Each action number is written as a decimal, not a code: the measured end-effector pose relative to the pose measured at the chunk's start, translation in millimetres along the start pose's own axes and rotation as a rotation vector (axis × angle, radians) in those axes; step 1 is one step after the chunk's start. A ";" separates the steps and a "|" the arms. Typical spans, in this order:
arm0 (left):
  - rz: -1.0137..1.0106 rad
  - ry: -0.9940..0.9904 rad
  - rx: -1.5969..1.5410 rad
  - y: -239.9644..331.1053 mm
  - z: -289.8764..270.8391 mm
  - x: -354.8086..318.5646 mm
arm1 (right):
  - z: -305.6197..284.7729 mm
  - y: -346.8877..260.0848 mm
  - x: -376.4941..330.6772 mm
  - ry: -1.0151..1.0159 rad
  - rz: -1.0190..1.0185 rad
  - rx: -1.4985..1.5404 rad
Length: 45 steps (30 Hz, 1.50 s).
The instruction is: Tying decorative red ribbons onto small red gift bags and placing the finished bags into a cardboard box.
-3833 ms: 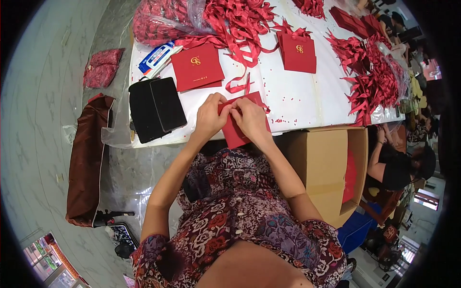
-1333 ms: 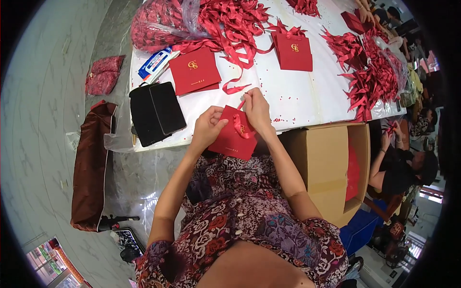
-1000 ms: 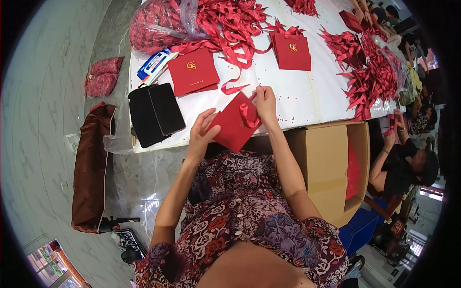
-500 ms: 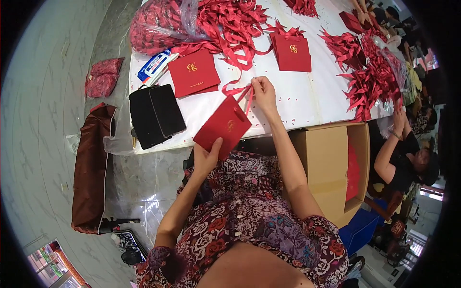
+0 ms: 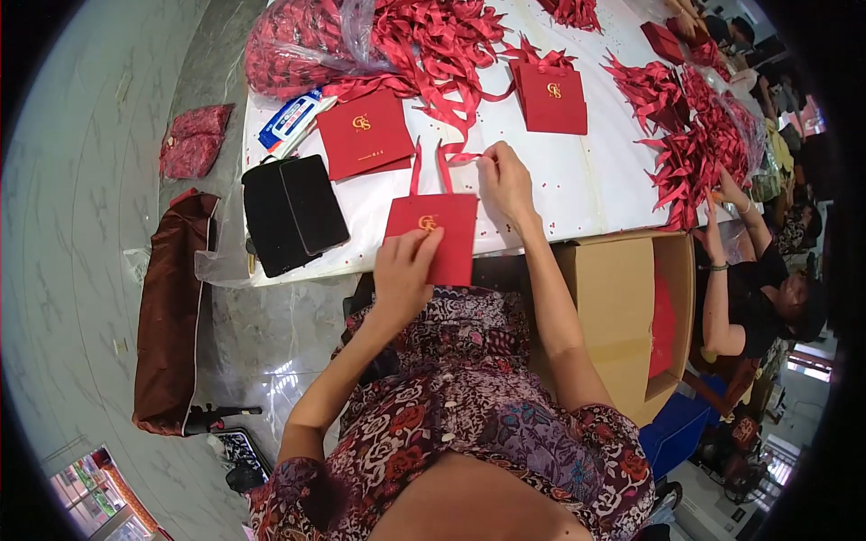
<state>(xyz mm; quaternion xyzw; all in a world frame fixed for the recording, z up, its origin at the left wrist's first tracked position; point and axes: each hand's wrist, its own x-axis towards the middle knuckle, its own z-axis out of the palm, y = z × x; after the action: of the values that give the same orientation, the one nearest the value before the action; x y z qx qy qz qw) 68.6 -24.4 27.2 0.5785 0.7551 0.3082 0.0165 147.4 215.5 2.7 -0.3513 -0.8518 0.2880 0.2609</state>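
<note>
A small red paper gift bag (image 5: 456, 243) with a gold emblem lies at the table's near edge, its lower part reaching past the edge. Two ribbon handles (image 5: 443, 169) stick up from its top, pointing away from me. My left hand (image 5: 403, 275) holds the bag's left side, fingers bent over its front; the thumb is hidden. To the right, my right hand (image 5: 508, 185) pinches the end of a red ribbon (image 5: 465, 157) that runs left toward the handles. Beyond it lies a big tangled pile of red ribbons (image 5: 442, 45).
On the white table (image 5: 577, 185) sit red bags (image 5: 365, 135), another bag stack (image 5: 552, 99), a wipes packet (image 5: 293, 122), a black case (image 5: 293, 216) and ribbon bunches (image 5: 686, 135). An open cardboard box (image 5: 613, 316) stands below at right. A co-worker (image 5: 749, 288) works beyond it.
The bag has turned from tilted to nearly upright and moved slightly right. My left fingers have shifted up onto its front. My right hand has moved slightly right, pinching ribbon.
</note>
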 end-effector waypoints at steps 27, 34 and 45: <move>-0.420 -0.086 -0.982 -14.5 53.6 78.4 | -39.8 -6.2 -40.2 0.036 0.122 0.838; -0.003 0.029 -0.062 -39.4 44.2 73.4 | -96.8 -14.8 -52.3 0.174 0.097 0.816; -0.028 -0.074 -0.087 -31.4 47.8 85.3 | -14.4 -20.9 -64.5 -0.065 0.064 0.281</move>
<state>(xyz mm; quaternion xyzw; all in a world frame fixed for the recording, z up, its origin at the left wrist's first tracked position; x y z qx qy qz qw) 31.5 67.9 1.6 0.5775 0.7480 0.3186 0.0740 187.2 159.3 11.1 -0.3286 -0.7995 0.4238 0.2704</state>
